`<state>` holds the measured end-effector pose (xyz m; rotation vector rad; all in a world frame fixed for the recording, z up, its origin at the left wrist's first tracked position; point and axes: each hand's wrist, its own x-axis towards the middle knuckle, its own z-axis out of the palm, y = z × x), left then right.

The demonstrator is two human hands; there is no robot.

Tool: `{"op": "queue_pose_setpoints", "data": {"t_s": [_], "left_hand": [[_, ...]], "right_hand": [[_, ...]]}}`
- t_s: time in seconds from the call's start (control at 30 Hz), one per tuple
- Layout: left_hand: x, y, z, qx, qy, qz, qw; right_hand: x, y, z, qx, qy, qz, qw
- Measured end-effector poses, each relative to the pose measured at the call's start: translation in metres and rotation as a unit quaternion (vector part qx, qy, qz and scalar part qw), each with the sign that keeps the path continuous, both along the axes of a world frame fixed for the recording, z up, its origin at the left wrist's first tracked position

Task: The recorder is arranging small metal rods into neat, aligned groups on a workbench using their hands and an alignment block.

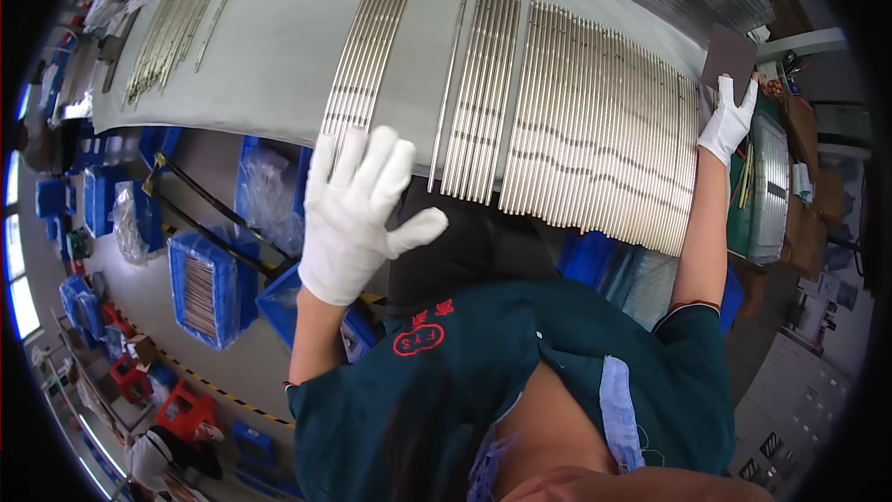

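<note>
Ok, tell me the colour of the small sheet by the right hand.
The small sheet is dark greyish brown, seen in the head view.

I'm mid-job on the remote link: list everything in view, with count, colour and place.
table: one, pale grey-green, top
wide rod row: many, silver, right of centre
narrow rod group: several, silver, centre
lone rod: one, silver, left of that group
short rod group: several, silver, beyond left hand
loose rods: many, silver, table's far left
dark card: one, brownish, table's right end
blue crates: several, blue, mostly floor left
red stools: at least two, red, lower left
co-worker: one, pale top, lower left
shirt: one, dark green, bottom centre
left hand: one, white glove, fingers spread over short rod group's near ends
right hand: one, white glove, at dark card; grip unclear
</note>
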<state>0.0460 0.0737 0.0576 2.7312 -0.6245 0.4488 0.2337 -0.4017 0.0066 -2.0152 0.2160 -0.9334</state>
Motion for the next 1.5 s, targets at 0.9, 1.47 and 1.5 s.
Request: {"op": "queue_pose_setpoints", "data": {"t_s": [0.9,1.47,1.5], "left_hand": [[0.017,0.063,-0.024,0.031,0.020,-0.038,0.999],[0.005,0.081,-0.017,0.083,0.045,0.061,0.994],[0.005,0.078,-0.016,0.081,0.040,0.043,0.995]], "right_hand": [[0.005,-0.008,0.003,-0.022,0.029,-0.032,0.999],[0.007,-0.013,-0.003,-0.039,0.011,-0.022,0.999],[0.006,-0.011,-0.001,-0.026,0.021,-0.020,0.999]]}}
